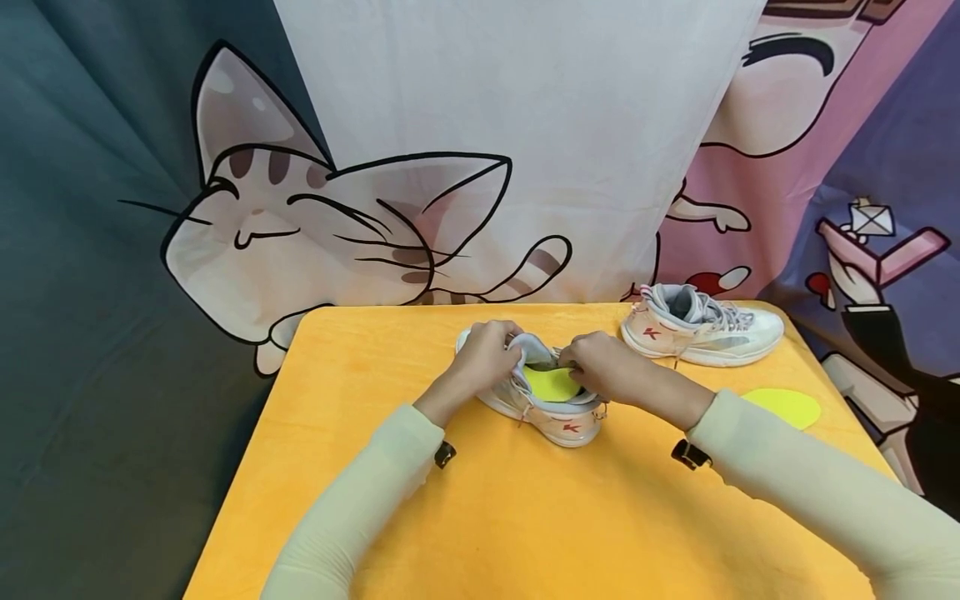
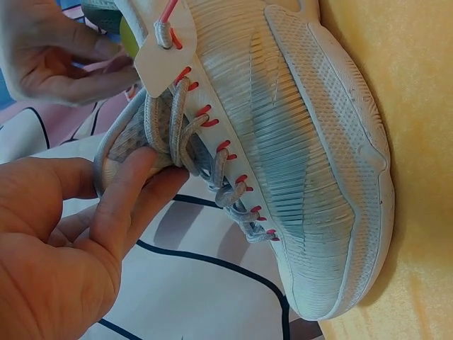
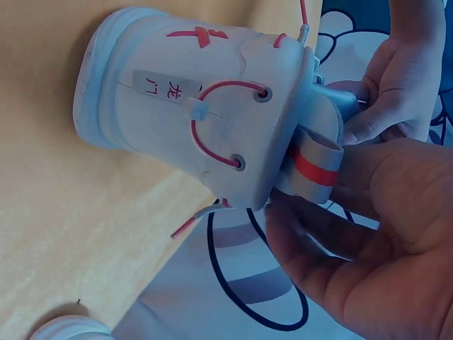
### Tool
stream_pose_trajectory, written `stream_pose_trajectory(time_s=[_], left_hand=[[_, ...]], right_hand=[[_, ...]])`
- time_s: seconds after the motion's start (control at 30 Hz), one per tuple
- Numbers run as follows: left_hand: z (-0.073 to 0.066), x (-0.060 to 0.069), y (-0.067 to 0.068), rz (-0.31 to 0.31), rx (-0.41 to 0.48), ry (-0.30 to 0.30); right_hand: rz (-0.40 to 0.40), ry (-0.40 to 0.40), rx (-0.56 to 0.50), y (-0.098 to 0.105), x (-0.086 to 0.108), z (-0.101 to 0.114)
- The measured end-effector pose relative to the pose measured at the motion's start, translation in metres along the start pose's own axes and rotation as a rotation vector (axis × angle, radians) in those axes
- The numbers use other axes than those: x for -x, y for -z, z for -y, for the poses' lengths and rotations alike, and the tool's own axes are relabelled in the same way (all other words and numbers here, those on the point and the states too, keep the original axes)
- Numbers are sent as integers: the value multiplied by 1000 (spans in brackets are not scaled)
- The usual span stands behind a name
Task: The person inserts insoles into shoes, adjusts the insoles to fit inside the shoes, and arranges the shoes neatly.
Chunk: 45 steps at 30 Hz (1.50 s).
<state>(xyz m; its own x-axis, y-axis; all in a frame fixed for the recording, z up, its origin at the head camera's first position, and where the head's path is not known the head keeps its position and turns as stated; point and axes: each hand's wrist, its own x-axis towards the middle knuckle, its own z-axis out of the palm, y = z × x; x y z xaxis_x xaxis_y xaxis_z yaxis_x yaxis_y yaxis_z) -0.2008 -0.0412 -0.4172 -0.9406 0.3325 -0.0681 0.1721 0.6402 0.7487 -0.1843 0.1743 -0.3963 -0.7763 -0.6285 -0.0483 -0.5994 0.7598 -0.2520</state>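
A white sneaker point(image 1: 570, 427) with grey laces stands on the table, its heel toward me. My left hand point(image 1: 486, 360) pinches the padded tongue point(image 2: 131, 134) between thumb and fingers, at the top of the laces. A yellow-green insole point(image 1: 551, 383) lies partly inside the shoe's opening, its rounded end showing. My right hand point(image 1: 606, 364) is at the right side of the opening, fingers curled at the insole's edge. In the right wrist view, its thumb and fingers sit by the heel collar and striped pull tab point(image 3: 315, 173). The insole's front part is hidden in the shoe.
A second white sneaker point(image 1: 705, 329) stands at the back right of the yellow-covered table point(image 1: 375, 400), toe pointing right. Another yellow-green insole point(image 1: 783, 407) lies flat near the right edge, partly behind my right sleeve. Printed cloth point(image 1: 525, 100) hangs behind the table.
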Motion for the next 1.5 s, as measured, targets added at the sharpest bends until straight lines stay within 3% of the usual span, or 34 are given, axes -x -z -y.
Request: stream_pose_trajectory(time_s=[0.3,0.8,1.07,1.27,1.5], left_hand=[[1,1,0,-3,-5,-14],[-1,2,1,-2,12,-9],[-1,3,2,1,11,-8],[-1,3,2,1,10,-10],[1,3,1,6,1,-19]], right_hand=[[101,-38,12,-3,-7,5],[179,-57,-13,-6,-17,4],[92,-29,-69,9,-15,-7],[142,-43,-93,16,-13,-14],[115,17,-107,14,-15,-15]])
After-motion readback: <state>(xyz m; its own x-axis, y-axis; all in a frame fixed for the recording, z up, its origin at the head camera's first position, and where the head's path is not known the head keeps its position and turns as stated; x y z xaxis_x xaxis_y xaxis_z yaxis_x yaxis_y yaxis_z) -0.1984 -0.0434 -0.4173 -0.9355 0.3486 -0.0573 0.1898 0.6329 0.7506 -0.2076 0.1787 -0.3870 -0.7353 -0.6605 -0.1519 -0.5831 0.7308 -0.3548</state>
